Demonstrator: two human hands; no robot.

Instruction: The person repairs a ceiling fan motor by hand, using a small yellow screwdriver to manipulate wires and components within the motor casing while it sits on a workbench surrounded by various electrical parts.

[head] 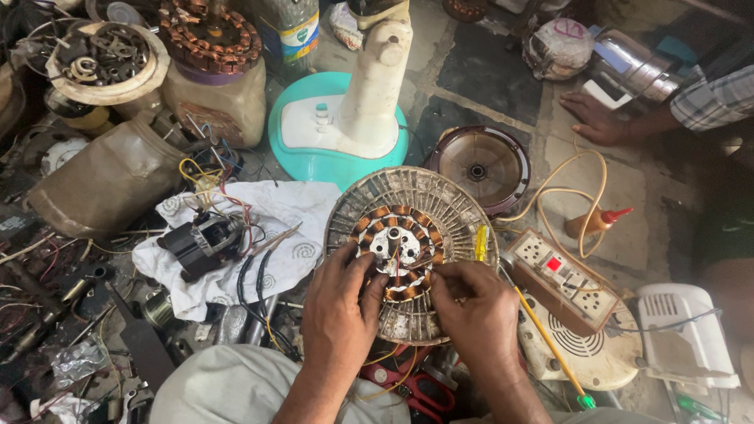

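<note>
Floor: fan base, cloth.

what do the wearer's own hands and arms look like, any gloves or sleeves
Both are bare: the left hand and the right hand have no gloves, rings or watch that show, and the forearms are uncovered down to the frame's lower edge, with no sleeve in view. The fingers look smudged with grime. The checked sleeve at upper right belongs to another person.
</note>
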